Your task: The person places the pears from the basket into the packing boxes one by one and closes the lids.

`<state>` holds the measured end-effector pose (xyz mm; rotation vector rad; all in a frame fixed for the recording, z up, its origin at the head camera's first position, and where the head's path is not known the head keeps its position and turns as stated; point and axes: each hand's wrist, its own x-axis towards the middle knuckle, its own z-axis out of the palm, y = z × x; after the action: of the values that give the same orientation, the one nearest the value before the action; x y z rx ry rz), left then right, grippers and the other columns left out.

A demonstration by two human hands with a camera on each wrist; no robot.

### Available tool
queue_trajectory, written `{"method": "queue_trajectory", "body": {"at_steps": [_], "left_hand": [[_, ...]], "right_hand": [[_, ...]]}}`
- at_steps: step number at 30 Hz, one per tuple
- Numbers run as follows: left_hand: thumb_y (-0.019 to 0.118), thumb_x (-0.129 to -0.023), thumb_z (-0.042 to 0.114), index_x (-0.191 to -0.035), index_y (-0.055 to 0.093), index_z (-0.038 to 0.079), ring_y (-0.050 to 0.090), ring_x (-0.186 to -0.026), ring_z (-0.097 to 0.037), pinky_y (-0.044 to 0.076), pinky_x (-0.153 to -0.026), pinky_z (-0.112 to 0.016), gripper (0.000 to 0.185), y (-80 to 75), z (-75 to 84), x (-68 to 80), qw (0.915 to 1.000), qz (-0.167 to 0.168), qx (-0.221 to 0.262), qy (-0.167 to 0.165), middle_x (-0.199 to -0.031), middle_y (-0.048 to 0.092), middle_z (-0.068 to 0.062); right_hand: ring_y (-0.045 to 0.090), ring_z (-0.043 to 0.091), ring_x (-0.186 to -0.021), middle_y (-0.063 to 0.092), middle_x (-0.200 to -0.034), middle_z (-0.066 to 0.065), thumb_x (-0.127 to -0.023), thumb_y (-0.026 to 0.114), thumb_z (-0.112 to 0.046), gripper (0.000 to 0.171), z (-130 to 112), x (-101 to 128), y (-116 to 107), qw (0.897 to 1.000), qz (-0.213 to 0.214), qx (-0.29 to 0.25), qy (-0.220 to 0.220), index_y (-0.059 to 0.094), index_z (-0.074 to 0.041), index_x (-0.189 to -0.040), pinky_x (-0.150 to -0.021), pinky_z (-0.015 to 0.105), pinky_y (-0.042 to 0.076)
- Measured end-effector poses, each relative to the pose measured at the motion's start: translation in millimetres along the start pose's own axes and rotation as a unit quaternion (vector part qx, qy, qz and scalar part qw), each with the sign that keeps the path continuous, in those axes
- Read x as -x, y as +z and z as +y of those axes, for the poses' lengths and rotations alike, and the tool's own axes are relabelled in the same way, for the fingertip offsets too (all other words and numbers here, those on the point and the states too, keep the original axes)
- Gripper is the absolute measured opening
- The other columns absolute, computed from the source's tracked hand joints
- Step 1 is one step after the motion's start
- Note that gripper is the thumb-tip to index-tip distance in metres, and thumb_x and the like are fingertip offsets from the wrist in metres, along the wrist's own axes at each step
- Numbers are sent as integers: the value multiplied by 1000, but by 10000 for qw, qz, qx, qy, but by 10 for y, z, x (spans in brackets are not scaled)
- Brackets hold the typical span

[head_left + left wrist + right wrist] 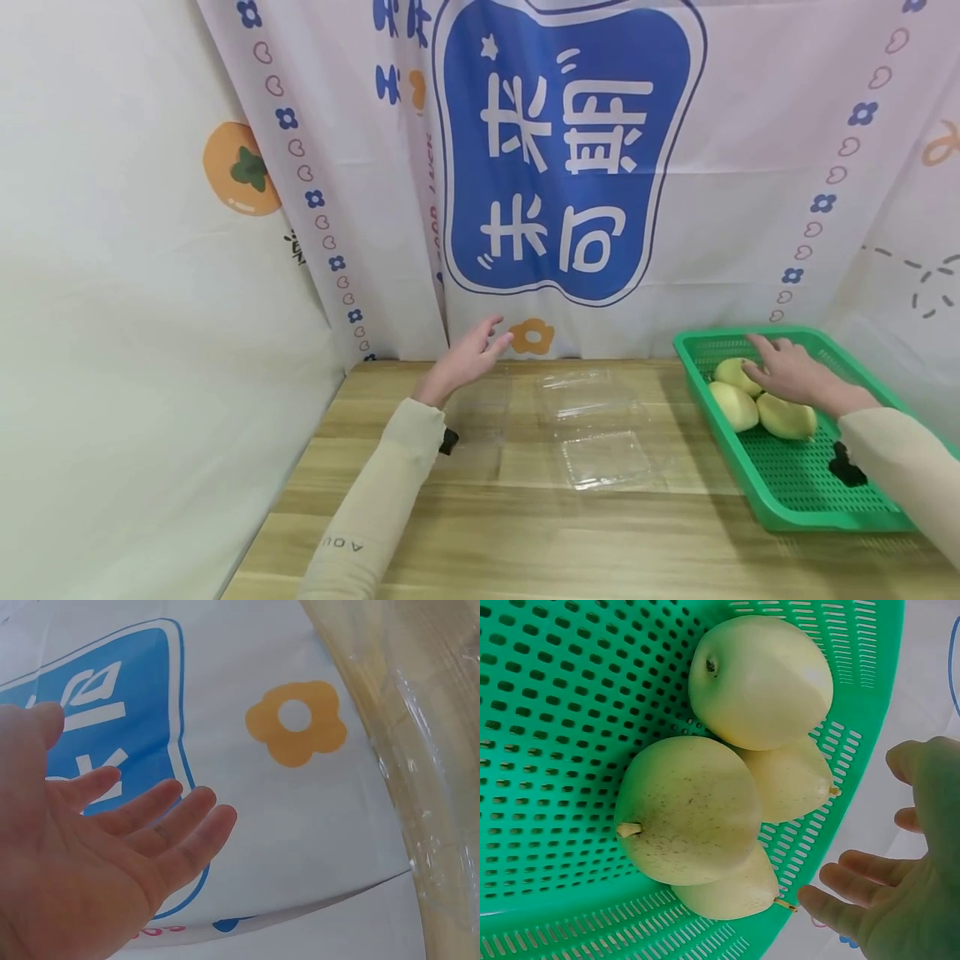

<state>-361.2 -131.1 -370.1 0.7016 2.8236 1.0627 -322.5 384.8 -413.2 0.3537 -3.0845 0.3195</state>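
Observation:
Several pale yellow-green pears (690, 814) lie together in the far part of a green plastic basket (757, 492). My right hand (798, 375) hovers over that end of the basket, fingers spread and holding nothing. In the right wrist view the fingers of this hand (885, 892) show beside the pears, apart from them. My left hand (468, 358) is in the air near the back edge of the table, palm and fingers (184, 840) loosely extended with nothing in them. Below and right of it, clear plastic boxes (607, 458) rest on the table.
The wooden table (480, 542) ends at the back against a hanging white cloth (712, 250) with a blue printed sign. A plain white cloth (150, 375) hangs along the left side. The basket's raised rim surrounds the pears at the right of the table.

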Motion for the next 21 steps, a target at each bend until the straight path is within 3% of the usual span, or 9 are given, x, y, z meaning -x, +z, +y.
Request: {"method": "queue_trajectory", "body": {"at_steps": [11, 17, 21], "left_hand": [[42, -103, 47, -150, 35, 16, 55, -127, -30, 49, -104, -47, 57, 169, 20, 119, 9972, 443, 573, 168, -144, 50, -15], [43, -103, 44, -149, 37, 14, 59, -122, -29, 50, -103, -45, 55, 292, 70, 184, 9973, 603, 412, 59, -141, 54, -14], [44, -103, 43, -148, 38, 13, 60, -120, -29, 51, -102, -45, 54, 347, 109, 218, 9972, 637, 378, -60, -140, 55, -14]], "right_hand": [[40, 70, -111, 39, -124, 54, -100, 50, -24, 59, 104, 32, 125, 9998, -89, 154, -55, 32, 17, -137, -84, 74, 43], [45, 65, -109, 48, -122, 47, -99, 50, -22, 49, 124, 48, 173, 9996, -67, 222, -129, 43, 16, -130, -83, 70, 45], [43, 65, -112, 46, -126, 47, -99, 48, -22, 50, 130, 68, 165, 9995, -190, 255, 30, 43, 15, -131, -84, 70, 44]]}}
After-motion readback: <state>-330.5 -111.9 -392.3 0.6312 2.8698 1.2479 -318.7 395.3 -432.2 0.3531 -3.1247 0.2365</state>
